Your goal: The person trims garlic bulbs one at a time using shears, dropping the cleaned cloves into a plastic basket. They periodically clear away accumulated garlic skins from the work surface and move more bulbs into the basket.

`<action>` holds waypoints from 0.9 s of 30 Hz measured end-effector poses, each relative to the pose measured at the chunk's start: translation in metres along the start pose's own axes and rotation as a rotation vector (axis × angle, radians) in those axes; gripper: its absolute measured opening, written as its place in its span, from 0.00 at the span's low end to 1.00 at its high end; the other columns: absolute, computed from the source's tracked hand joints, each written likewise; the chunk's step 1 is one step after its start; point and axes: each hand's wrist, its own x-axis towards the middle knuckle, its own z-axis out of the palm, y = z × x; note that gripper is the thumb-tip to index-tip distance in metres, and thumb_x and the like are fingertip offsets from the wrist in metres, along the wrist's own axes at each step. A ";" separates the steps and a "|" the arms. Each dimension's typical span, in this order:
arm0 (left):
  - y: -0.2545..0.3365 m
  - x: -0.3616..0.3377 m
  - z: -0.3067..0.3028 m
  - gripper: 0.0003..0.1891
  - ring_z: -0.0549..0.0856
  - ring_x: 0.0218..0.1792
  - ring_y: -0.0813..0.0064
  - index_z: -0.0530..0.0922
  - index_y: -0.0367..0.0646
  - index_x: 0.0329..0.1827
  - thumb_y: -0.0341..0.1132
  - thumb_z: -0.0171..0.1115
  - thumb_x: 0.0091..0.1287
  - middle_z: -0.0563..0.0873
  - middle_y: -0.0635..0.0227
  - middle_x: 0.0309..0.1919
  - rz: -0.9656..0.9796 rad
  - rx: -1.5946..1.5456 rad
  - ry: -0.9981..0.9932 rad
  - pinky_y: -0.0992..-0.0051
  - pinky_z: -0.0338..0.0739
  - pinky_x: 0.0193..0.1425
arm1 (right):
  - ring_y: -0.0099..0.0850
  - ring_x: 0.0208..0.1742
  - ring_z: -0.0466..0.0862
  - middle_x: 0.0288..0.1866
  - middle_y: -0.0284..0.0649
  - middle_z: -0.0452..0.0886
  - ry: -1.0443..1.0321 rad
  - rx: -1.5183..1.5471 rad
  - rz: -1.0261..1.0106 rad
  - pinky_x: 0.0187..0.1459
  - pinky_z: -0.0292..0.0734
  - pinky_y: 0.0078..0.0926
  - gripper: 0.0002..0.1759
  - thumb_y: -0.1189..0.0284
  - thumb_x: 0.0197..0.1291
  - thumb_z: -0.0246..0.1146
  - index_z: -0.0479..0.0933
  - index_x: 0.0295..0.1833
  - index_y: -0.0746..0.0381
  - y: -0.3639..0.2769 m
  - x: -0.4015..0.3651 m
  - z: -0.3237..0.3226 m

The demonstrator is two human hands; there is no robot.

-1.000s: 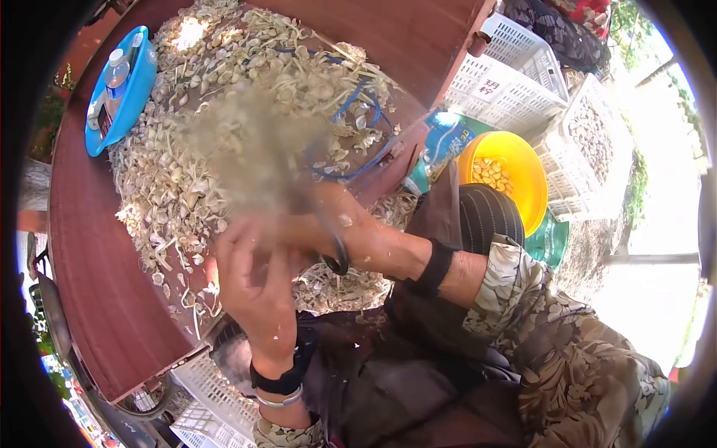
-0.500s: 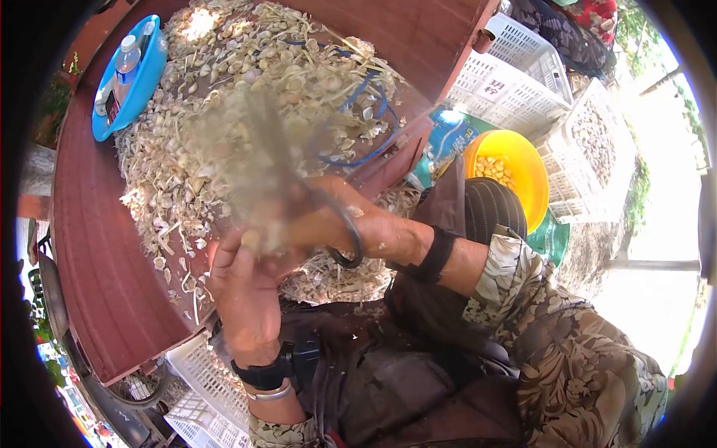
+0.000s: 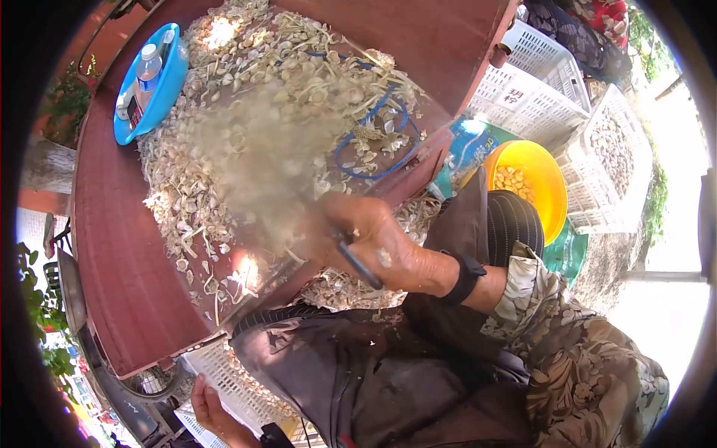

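My right hand (image 3: 373, 243) is closed around a dark-handled tool (image 3: 355, 261) at the near edge of the red table (image 3: 123, 276). Motion blur hides the tool's far end. Garlic cloves and dry stalks (image 3: 202, 187) are heaped beyond it. Low at the left, my left hand (image 3: 216, 414) is over a white crate (image 3: 224, 369) beside my lap, its fingers apart and nothing visible in them. Pale pieces lie inside the crate.
A blue basin (image 3: 175, 75) with a bottle (image 3: 148, 75) stands at the table's far left. Blue cord (image 3: 409, 123) lies on the heap's right. Right of my knee are a yellow bucket (image 3: 551, 179) of peeled cloves and white crates (image 3: 597, 187). Another person's dark clothing (image 3: 560, 30) shows behind.
My left hand has left my right hand and moved down to the crate at lower left. My right hand keeps the tool and has shifted slightly right in view. The whole view has shifted.
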 end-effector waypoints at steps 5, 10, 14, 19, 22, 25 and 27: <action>0.031 0.030 0.044 0.11 0.81 0.53 0.62 0.80 0.29 0.49 0.24 0.55 0.67 0.82 0.55 0.52 0.815 0.513 -0.194 0.66 0.74 0.60 | 0.28 0.28 0.69 0.25 0.47 0.71 0.071 0.094 0.077 0.32 0.69 0.34 0.21 0.64 0.57 0.69 0.71 0.34 0.71 0.005 0.004 -0.004; 0.071 0.104 0.200 0.10 0.84 0.41 0.67 0.80 0.34 0.46 0.21 0.53 0.66 0.84 0.58 0.39 0.810 0.428 -0.280 0.71 0.76 0.48 | 0.29 0.28 0.67 0.24 0.48 0.68 0.049 0.049 0.098 0.31 0.68 0.34 0.21 0.64 0.56 0.69 0.70 0.31 0.71 0.006 0.007 -0.009; 0.054 0.177 0.257 0.08 0.83 0.44 0.56 0.80 0.38 0.44 0.26 0.57 0.65 0.83 0.55 0.40 0.878 0.671 -0.299 0.66 0.75 0.50 | 0.33 0.26 0.66 0.25 0.48 0.67 0.069 -0.011 0.099 0.31 0.66 0.35 0.20 0.66 0.55 0.69 0.69 0.30 0.71 0.009 0.011 -0.015; 0.050 0.197 0.259 0.09 0.84 0.39 0.61 0.80 0.38 0.45 0.30 0.60 0.64 0.85 0.57 0.37 0.876 0.685 -0.245 0.67 0.75 0.44 | 0.38 0.26 0.67 0.26 0.50 0.68 0.084 -0.008 0.133 0.31 0.66 0.37 0.20 0.66 0.55 0.69 0.69 0.30 0.71 0.014 0.015 -0.021; 0.064 0.173 0.242 0.09 0.83 0.35 0.74 0.80 0.37 0.46 0.30 0.61 0.65 0.85 0.63 0.35 0.577 0.280 -0.384 0.74 0.74 0.41 | 0.45 0.28 0.73 0.27 0.52 0.71 0.059 -0.160 0.111 0.33 0.69 0.40 0.19 0.65 0.55 0.69 0.70 0.33 0.70 0.014 0.016 -0.022; 0.086 0.126 0.220 0.09 0.81 0.33 0.84 0.79 0.37 0.48 0.29 0.61 0.66 0.85 0.68 0.34 0.280 -0.073 -0.538 0.82 0.73 0.39 | 0.52 0.36 0.77 0.30 0.53 0.74 -0.011 -0.573 0.071 0.37 0.72 0.44 0.20 0.64 0.52 0.70 0.71 0.37 0.68 0.012 0.014 -0.019; 0.095 0.094 0.213 0.09 0.80 0.32 0.86 0.79 0.37 0.48 0.28 0.61 0.66 0.85 0.69 0.35 0.187 -0.222 -0.585 0.84 0.72 0.37 | 0.53 0.40 0.78 0.33 0.52 0.75 -0.014 -0.731 0.008 0.39 0.73 0.46 0.21 0.63 0.50 0.70 0.71 0.40 0.67 0.012 0.010 -0.016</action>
